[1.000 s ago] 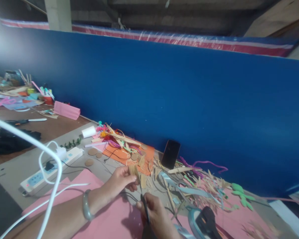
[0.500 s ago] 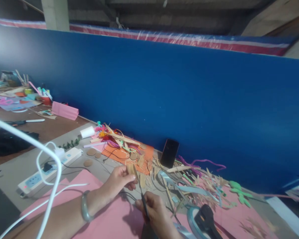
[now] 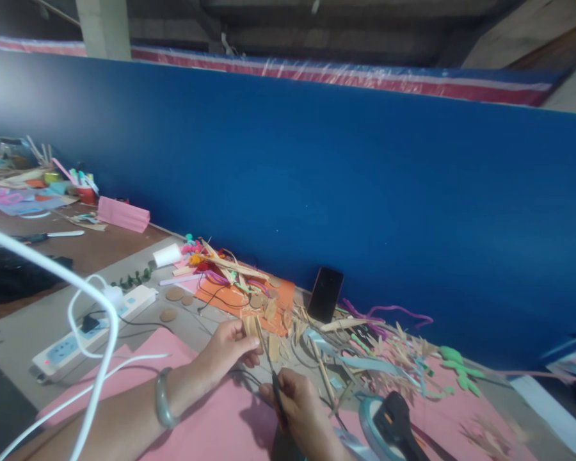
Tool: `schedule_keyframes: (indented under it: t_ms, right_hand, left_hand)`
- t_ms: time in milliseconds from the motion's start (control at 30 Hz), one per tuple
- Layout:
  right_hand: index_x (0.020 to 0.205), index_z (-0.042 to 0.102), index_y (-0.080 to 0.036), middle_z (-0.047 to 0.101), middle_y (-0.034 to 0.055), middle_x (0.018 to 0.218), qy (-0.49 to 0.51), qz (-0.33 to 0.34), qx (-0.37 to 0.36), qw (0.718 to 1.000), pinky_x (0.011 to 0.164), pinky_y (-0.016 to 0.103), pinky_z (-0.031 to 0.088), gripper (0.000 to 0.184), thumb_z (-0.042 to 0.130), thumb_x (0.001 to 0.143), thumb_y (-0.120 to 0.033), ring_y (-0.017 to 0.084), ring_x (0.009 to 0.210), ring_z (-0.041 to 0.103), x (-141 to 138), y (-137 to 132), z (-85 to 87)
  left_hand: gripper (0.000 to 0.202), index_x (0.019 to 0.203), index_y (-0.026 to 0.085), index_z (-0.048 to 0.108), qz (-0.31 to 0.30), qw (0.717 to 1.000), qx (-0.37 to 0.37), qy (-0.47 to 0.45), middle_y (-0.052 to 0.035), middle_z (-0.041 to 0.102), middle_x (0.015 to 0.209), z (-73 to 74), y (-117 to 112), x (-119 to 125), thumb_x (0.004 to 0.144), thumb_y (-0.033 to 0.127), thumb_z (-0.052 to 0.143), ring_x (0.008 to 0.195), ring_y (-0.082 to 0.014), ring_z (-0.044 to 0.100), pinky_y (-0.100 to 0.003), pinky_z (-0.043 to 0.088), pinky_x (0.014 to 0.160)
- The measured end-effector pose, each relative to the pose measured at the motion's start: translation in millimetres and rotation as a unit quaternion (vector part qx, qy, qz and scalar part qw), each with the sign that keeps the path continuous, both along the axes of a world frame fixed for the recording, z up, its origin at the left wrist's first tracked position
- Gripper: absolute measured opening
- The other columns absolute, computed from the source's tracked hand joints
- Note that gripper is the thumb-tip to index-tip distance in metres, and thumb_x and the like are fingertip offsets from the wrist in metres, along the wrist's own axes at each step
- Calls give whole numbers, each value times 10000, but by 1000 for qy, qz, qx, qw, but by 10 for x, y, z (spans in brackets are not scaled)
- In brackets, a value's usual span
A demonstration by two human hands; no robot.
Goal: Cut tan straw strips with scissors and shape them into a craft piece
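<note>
My left hand (image 3: 228, 349), with a grey bangle on the wrist, pinches a small tan wood or straw piece (image 3: 252, 326) above the pink sheet (image 3: 211, 422). Just right of it, my right hand (image 3: 300, 410) is closed round the dark handles of a pair of scissors (image 3: 273, 378). The thin blades point up toward the tan piece and reach its lower edge. Both hands hover at the near edge of a heap of tan slivers and ribbon scraps (image 3: 365, 365).
A white power strip (image 3: 96, 326) with white cables lies at the left. A black phone (image 3: 325, 294) leans on the blue partition (image 3: 365, 211). An orange sheet (image 3: 240, 298), cork discs, pipe cleaners, a tape roll (image 3: 372, 422) and a black glue gun (image 3: 398, 419) crowd the table.
The view has drifted slightly; both hands stay almost where they were, still holding the tan piece and the scissors.
</note>
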State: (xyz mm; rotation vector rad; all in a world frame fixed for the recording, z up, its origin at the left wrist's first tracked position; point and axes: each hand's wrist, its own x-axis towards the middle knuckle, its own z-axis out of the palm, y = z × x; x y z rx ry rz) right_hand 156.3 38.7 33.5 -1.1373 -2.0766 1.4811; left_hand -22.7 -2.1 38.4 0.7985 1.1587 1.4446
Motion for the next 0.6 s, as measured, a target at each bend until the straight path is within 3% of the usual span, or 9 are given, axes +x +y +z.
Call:
schedule_keyframes:
  t_ms: [200, 600]
  right_hand:
    - [579, 379, -206, 396, -80, 452, -7, 3, 21, 1000, 449, 209, 251, 425, 652, 761, -476, 74, 453, 345, -5, 3, -45]
    - [581, 374, -205, 385, -79, 496, -28, -6, 59, 998, 467, 206, 244, 434, 663, 734, -491, 80, 499, 322, 8, 26, -82]
  left_hand:
    - [209, 810, 127, 614, -1, 1000, -2, -15, -30, 647, 688, 59, -29, 21, 718, 301, 682, 558, -117, 617, -212, 479, 530]
    - [182, 774, 142, 587, -10, 1000, 7, -2, -16, 646, 681, 2, -44, 55, 721, 287, 683, 567, -111, 608, -197, 475, 513]
